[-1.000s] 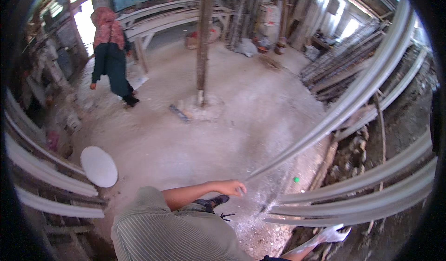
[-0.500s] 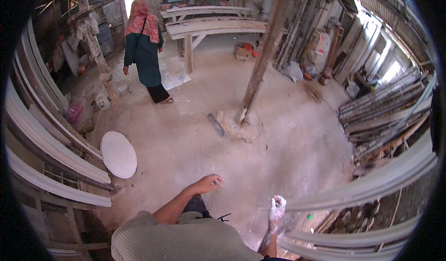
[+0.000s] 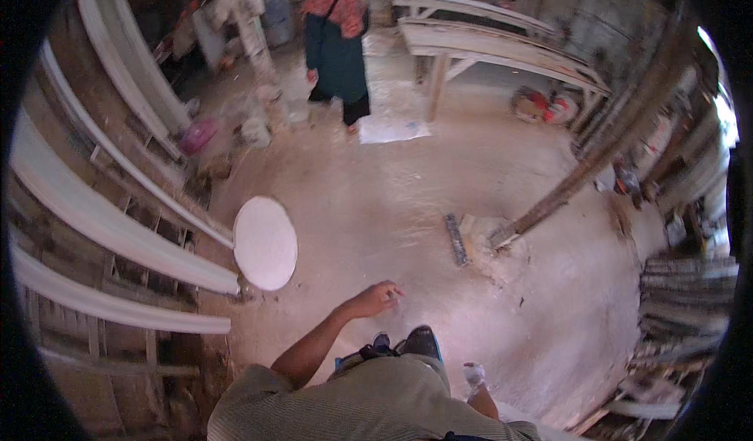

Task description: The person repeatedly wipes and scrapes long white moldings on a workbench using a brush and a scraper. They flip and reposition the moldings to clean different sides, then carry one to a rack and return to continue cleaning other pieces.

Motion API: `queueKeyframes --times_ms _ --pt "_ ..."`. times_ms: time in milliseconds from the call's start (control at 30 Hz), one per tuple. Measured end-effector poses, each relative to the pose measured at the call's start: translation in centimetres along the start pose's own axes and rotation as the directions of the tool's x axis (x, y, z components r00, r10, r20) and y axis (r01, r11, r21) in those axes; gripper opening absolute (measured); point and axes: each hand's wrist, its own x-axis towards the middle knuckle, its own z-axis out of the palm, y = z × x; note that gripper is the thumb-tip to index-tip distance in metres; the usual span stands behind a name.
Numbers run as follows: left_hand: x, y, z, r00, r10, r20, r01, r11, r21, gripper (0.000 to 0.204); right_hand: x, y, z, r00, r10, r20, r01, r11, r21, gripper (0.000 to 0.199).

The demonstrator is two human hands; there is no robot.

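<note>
My left hand (image 3: 375, 299) hangs in the air in front of my body, fingers loosely bent and a little apart, with nothing seen in it. Lower and to the right is my right hand (image 3: 474, 375), coated in white powder. Its fingers are curled in and no object shows in them, though the picture is a bit blurred. Neither hand touches anything. Below the left hand my dark shoes (image 3: 421, 341) show on the dusty floor (image 3: 376, 229). The nearest thing on the left is a white round disc (image 3: 266, 243) beside the rack.
Long white mouldings (image 3: 118, 221) lie on a rack at the left. A wooden post (image 3: 580, 178) rises ahead, with a dark bar (image 3: 456, 239) near its base. A person (image 3: 339, 56) stands by a long wooden bench (image 3: 502, 52). Stacked strips (image 3: 682, 292) line the right side.
My view has swung to the right and moved forward, so the disc and post sit differently. The person has turned or stepped. My shoes have come into sight; the right-hand mouldings have mostly left the picture.
</note>
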Motion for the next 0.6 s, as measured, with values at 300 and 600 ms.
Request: queueKeyframes --times_ms 300,600 --pt "8.9 -5.6 -9.6 0.916 -0.278 -0.289 0.198 0.940 -0.277 0.024 15.1 -6.9 -7.2 0.830 -0.268 0.490 -0.295 0.534 0.792 0.042" --pt "24.7 0.0 -23.9 0.918 -0.161 -0.363 0.172 0.985 -0.001 0.026 45.3 -34.6 -12.3 0.934 -0.222 0.279 0.198 0.974 0.112 0.038"
